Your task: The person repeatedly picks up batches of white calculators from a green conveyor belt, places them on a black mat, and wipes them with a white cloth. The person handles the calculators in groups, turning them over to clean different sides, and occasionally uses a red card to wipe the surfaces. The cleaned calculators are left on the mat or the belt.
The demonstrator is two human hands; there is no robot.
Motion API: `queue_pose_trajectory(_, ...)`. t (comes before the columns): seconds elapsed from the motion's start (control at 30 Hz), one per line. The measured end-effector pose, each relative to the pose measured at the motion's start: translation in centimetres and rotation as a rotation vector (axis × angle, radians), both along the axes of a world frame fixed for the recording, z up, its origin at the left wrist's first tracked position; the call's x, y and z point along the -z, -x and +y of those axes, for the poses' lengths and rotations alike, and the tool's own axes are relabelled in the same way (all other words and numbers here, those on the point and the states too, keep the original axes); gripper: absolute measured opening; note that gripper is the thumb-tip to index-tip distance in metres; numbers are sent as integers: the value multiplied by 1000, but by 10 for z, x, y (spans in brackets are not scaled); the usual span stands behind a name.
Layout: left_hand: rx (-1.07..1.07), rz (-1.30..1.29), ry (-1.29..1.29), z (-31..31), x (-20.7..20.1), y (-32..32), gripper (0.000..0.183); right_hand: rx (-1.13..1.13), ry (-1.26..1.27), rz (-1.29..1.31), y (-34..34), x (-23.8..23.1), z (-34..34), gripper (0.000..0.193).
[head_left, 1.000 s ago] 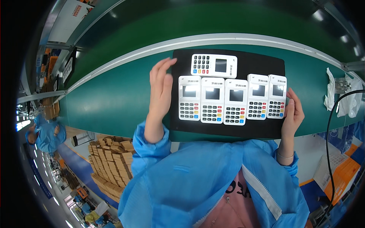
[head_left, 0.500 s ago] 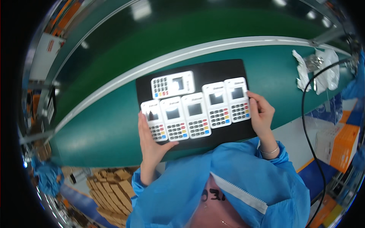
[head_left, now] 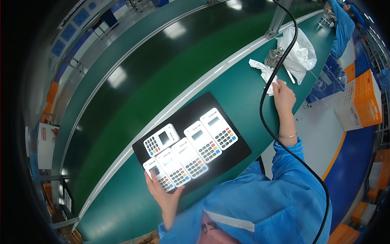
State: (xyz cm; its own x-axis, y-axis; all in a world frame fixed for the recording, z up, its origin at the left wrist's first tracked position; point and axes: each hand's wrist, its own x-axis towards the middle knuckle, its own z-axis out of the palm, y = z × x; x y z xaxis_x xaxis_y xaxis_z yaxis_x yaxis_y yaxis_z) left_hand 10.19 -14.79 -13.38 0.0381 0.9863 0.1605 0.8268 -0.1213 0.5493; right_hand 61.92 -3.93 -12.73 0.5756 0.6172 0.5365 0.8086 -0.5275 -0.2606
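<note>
"How is the left hand [head_left: 165,198] posed?"
"Raised from the lower edge, thumb spread away, fingers against the leftmost white terminal [head_left: 162,177], left of centre."
"The other terminals [head_left: 189,157]?"
"Just beyond those fingers, on the black mat [head_left: 185,117]: four more in the row, one sideways above."
"And the right hand [head_left: 285,99]?"
"Stretched toward the upper right, fingers curled at the white cloth's [head_left: 266,74] lower end; I can't tell whether they pinch it."

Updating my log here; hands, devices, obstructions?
Left hand at leftmost keypad device. Right hand at white sheet. Six devices on black mat. Black cable crossing view.
</note>
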Motion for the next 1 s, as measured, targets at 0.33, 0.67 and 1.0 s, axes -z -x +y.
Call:
queue_pose_trajectory(0.33, -50, -25, 41, -3, -10, -8, 123, -641, -1086, 1427, -10, -13, -12, 50)
queue_pose_trajectory(0.67, -18, -42, 32, 2, -10, -13, 121, -800, -1142, 1579, -55, -1, -5, 38)
queue_pose_trajectory(1.0, 15, 33, -93, -3, -20, -12, 117, -232, -561, -253, -31, -64, 97, 20)
